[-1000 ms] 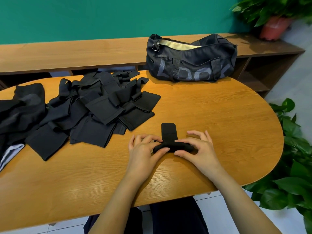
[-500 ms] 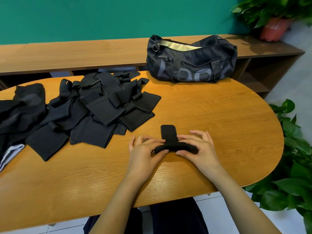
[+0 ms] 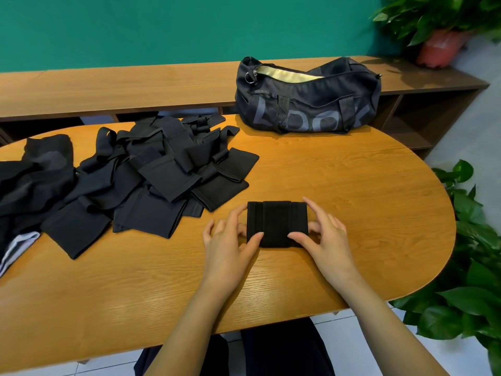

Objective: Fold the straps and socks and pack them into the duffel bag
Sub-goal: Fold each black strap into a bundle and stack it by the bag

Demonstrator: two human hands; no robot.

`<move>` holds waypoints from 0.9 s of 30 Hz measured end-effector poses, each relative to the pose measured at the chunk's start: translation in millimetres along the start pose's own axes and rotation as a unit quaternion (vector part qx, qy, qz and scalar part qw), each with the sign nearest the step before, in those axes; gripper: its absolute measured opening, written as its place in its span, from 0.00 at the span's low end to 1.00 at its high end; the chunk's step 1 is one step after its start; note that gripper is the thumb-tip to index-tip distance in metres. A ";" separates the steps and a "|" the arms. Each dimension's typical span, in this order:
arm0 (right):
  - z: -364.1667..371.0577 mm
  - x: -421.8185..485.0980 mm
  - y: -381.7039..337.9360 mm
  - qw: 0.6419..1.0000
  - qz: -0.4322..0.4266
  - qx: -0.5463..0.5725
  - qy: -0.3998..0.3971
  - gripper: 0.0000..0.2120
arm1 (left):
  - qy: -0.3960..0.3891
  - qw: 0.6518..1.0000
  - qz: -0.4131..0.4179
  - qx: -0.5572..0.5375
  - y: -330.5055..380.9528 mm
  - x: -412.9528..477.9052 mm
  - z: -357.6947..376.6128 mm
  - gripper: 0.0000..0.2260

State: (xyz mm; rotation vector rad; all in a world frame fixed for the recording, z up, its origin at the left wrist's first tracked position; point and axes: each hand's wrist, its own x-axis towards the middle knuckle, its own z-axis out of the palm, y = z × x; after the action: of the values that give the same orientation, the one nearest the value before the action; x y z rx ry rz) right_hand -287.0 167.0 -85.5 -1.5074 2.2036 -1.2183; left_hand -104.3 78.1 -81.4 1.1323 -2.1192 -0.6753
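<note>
The strap [image 3: 276, 222], folded, is pinched at its ends by left hand [image 3: 230, 244] and right hand [image 3: 326, 236]; pile [image 3: 151, 183] just left, unzipped bag [image 3: 306, 104] well beyond.

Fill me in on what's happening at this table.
A person is folding black gear at a wooden table. The left hand and right hand pinch the two ends of a folded black strap that lies flat on the table in front of them. A pile of unfolded black pieces lies to the left. The duffel bag sits unzipped at the far edge.
</note>
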 end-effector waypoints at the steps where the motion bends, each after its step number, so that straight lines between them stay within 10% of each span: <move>1: 0.4 0.1 0.4 1.000 0.002 -0.002 0.003 0.38 | 0.001 1.000 -0.004 -0.001 0.0 0.0 0.1 0.28; 9: -1.4 2.0 -4.3 0.995 -0.003 -0.104 0.006 0.38 | 0.007 0.995 0.060 0.077 -0.7 0.2 0.6 0.13; 18: -0.9 -4.5 -11.4 0.975 -0.092 -0.201 -0.007 0.26 | -0.128 0.973 0.063 0.182 6.0 1.7 2.4 0.33; 27: 3.8 17.6 -23.4 0.932 -0.096 -0.337 -0.094 0.37 | -0.039 0.972 0.054 0.223 -2.6 41.1 -13.1 0.34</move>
State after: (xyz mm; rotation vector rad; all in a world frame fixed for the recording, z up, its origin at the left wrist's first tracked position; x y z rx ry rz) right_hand -277.0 147.0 -66.2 -2.0111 2.5131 -0.3073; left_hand -110.8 39.8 -62.5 1.2209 -2.4546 -0.1939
